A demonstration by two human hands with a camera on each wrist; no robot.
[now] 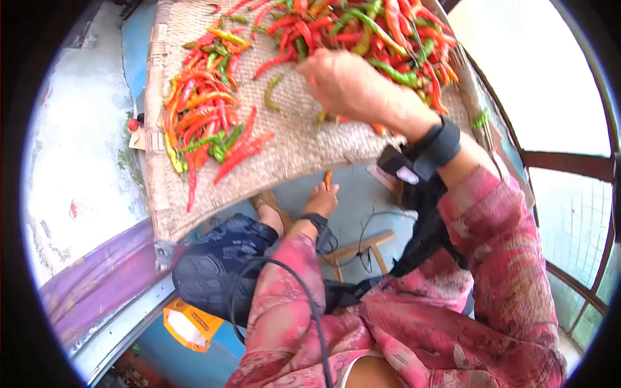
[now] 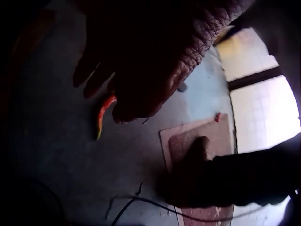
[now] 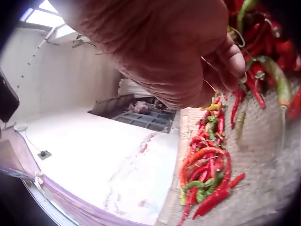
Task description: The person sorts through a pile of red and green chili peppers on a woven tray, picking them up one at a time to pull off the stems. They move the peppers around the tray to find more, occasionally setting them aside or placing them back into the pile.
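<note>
Below the near edge of a woven tray (image 1: 291, 139), my left hand (image 1: 323, 200) pinches a chili pepper (image 1: 328, 179). In the left wrist view this pepper (image 2: 104, 113) is red with a yellow-green tip, pointing away from the fingers. Over the tray, my right hand (image 1: 346, 84) has bent fingers, at the near left side of a large pile of red and green chilies (image 1: 381, 32). Its fingers (image 3: 230, 63) are close to the peppers in the right wrist view; I cannot tell whether they hold one. A smaller heap of chilies (image 1: 207, 103) lies on the left.
One greenish chili (image 1: 273, 92) lies between the two heaps. Under the tray are a wooden stool (image 1: 362, 246), black cables (image 1: 294, 275) and a foot (image 1: 272, 213). An orange-and-white bag (image 1: 191, 325) sits at lower left. Windows (image 1: 576, 213) line the right side.
</note>
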